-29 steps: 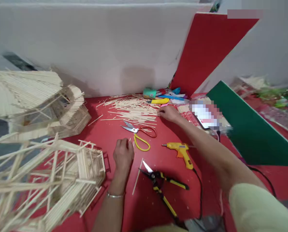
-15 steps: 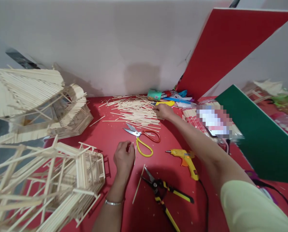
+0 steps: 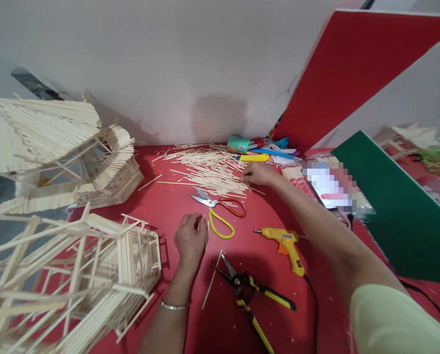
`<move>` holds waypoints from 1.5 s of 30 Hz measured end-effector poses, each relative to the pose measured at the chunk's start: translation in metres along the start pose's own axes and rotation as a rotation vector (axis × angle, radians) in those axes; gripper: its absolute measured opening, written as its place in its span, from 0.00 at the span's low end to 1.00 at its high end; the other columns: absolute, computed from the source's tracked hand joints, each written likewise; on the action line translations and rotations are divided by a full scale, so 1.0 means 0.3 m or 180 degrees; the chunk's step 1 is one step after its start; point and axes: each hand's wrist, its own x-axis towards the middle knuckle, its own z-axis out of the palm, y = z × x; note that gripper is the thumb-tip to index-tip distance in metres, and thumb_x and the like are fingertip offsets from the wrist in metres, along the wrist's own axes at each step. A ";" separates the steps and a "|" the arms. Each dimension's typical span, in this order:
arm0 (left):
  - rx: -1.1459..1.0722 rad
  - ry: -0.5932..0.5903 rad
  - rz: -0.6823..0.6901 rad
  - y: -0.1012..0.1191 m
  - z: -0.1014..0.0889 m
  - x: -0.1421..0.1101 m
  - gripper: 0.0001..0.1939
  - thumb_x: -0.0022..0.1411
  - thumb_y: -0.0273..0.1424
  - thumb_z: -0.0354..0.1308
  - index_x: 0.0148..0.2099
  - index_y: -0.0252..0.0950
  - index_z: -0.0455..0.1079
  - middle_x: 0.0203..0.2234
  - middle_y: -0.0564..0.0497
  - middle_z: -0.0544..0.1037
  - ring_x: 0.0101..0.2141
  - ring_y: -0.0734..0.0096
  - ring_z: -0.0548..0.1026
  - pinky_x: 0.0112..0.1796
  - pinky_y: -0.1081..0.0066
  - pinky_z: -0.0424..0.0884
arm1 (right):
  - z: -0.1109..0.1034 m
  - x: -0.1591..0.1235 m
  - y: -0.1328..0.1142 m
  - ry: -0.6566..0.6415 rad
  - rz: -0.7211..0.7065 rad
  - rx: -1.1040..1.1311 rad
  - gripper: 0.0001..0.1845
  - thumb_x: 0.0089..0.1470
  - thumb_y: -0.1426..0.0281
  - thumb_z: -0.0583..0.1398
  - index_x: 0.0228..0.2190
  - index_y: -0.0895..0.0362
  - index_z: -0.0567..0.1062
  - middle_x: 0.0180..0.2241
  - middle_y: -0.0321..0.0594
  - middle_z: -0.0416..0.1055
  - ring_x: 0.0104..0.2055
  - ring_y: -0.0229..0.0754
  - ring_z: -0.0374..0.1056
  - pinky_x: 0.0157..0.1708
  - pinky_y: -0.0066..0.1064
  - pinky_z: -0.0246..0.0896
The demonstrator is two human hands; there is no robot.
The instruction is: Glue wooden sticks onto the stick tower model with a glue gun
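My left hand rests on the red table with its fingers curled. Whatever may be inside them is hidden, and a thin stick lies along its right side. At the right edge of a pile of thin wooden sticks, my right hand has its fingertips pinched together. A stick pokes out below that hand, but I cannot tell what the fingertips hold. Scissors with one red and one yellow handle lie spread between the hands. Nearer me are black-and-yellow cutters and a yellow hot glue gun.
Two stick-built models fill the left side. A yellow utility knife lies behind my right hand. Bagged sticks, a blurred phone and a green board are at right. A red board leans against the wall.
My right hand has moved slightly toward me and right along the pile's edge. A stick now shows below it. My left hand stays put. The view has shifted a little.
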 end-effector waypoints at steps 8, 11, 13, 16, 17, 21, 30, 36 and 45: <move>-0.0032 0.0051 0.0048 -0.007 0.007 -0.003 0.09 0.66 0.34 0.58 0.42 0.41 0.80 0.38 0.51 0.82 0.36 0.69 0.78 0.38 0.71 0.69 | 0.010 0.109 -0.070 0.0678 0.0562 -0.0097 0.22 0.66 0.59 0.53 0.49 0.53 0.82 0.52 0.48 0.78 0.53 0.51 0.71 0.46 0.34 0.61; -0.0032 0.0037 0.0019 -0.011 0.008 -0.001 0.09 0.66 0.34 0.58 0.43 0.41 0.80 0.39 0.51 0.82 0.36 0.69 0.79 0.37 0.71 0.68 | 0.013 0.170 -0.084 0.0679 0.0798 -0.0087 0.21 0.65 0.58 0.54 0.48 0.54 0.82 0.49 0.51 0.79 0.52 0.54 0.73 0.48 0.37 0.63; -0.0018 0.0019 0.0005 -0.008 0.007 0.001 0.09 0.66 0.34 0.58 0.43 0.41 0.80 0.39 0.52 0.82 0.36 0.70 0.79 0.37 0.72 0.67 | 0.013 0.202 -0.090 0.0660 0.0928 -0.0073 0.22 0.64 0.57 0.56 0.47 0.57 0.82 0.49 0.55 0.79 0.52 0.56 0.73 0.49 0.40 0.65; -0.0003 -0.0010 -0.0010 0.000 0.004 0.004 0.09 0.66 0.34 0.58 0.43 0.41 0.80 0.38 0.51 0.82 0.36 0.70 0.78 0.36 0.72 0.66 | 0.008 0.234 -0.107 0.0633 0.1061 -0.0036 0.24 0.61 0.58 0.60 0.49 0.63 0.80 0.50 0.61 0.77 0.54 0.59 0.73 0.52 0.42 0.65; -0.0003 -0.0018 -0.0017 0.002 0.002 0.004 0.09 0.66 0.34 0.58 0.43 0.41 0.80 0.38 0.51 0.82 0.36 0.70 0.78 0.36 0.72 0.66 | 0.005 0.241 -0.115 0.0622 0.1082 -0.0012 0.25 0.60 0.60 0.61 0.50 0.65 0.79 0.51 0.64 0.76 0.55 0.59 0.72 0.53 0.43 0.64; 0.0007 -0.0033 -0.0065 0.004 -0.003 0.002 0.09 0.66 0.34 0.58 0.43 0.42 0.80 0.38 0.51 0.81 0.35 0.68 0.77 0.35 0.71 0.65 | -0.016 0.243 -0.144 0.0505 0.0941 0.0172 0.25 0.55 0.64 0.65 0.50 0.69 0.78 0.50 0.68 0.76 0.55 0.58 0.72 0.55 0.40 0.63; -0.1841 -0.0052 -0.0204 0.042 -0.010 0.000 0.11 0.63 0.37 0.60 0.39 0.36 0.79 0.31 0.50 0.79 0.30 0.72 0.73 0.35 0.72 0.70 | -0.106 -0.076 -0.227 0.0307 -0.0177 0.1000 0.21 0.66 0.59 0.50 0.40 0.61 0.77 0.34 0.40 0.76 0.34 0.40 0.69 0.34 0.28 0.61; -0.3890 -0.1068 -0.0934 0.174 -0.102 -0.129 0.23 0.54 0.49 0.70 0.38 0.33 0.74 0.22 0.56 0.74 0.15 0.85 0.59 0.18 0.78 0.52 | -0.030 -0.552 -0.470 0.0956 -0.1383 0.1420 0.12 0.67 0.66 0.52 0.35 0.54 0.72 0.36 0.41 0.73 0.38 0.41 0.70 0.39 0.32 0.64; -0.4198 -0.1463 -0.1209 0.065 -0.387 -0.507 0.26 0.55 0.53 0.68 0.30 0.34 0.68 0.17 0.57 0.67 0.15 0.84 0.58 0.18 0.77 0.50 | 0.194 -0.953 -0.746 0.1540 -0.1689 0.1897 0.07 0.65 0.70 0.57 0.40 0.48 0.76 0.35 0.40 0.76 0.35 0.44 0.75 0.34 0.35 0.72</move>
